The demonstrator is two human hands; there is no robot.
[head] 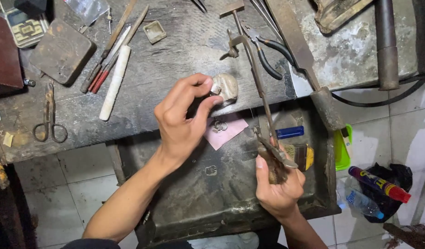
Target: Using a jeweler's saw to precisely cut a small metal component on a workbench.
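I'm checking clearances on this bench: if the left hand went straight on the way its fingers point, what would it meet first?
The left hand points up and to the right, its fingertips already at the small pale block on the bench edge. That block comes first; past it stands the saw frame, though depth is unclear.
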